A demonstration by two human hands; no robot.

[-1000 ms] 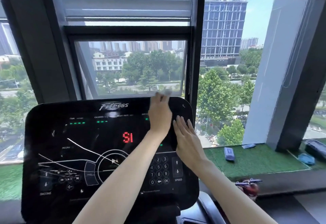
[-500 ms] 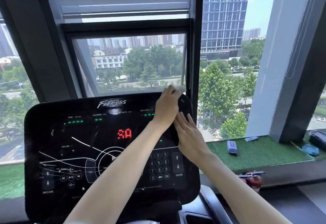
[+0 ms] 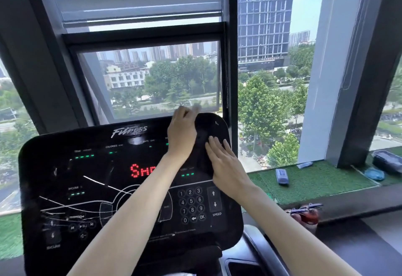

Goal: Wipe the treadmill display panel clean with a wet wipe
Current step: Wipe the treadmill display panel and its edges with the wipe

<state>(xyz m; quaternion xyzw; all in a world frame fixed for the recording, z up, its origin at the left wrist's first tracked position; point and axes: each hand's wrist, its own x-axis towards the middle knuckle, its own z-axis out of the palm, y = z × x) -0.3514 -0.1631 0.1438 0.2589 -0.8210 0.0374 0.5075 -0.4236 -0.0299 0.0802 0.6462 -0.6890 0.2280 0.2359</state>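
Observation:
The black treadmill display panel [image 3: 65,167] fills the lower left, with red letters lit at its middle and a number keypad [image 3: 191,206] at the lower right. My left hand [image 3: 181,136] reaches across to the panel's top edge, near the upper right corner. It grips a white wet wipe [image 3: 195,108], which shows only as a blur past the fingertips. Just right of and below it, my right hand [image 3: 226,162] lies flat on the panel's right side with its fingers spread, holding nothing.
A window with a half-lowered blind stands right behind the panel. To the right, a green turf sill [image 3: 315,180] carries a small grey device [image 3: 281,176], a blue object [image 3: 374,174] and a dark case [image 3: 388,161]. A red-handled tool [image 3: 304,213] lies below the sill.
My left hand swept the wipe right to the panel's top corner, then back to the left along the top edge. The right hand stayed flat on the panel. The red readout changed.

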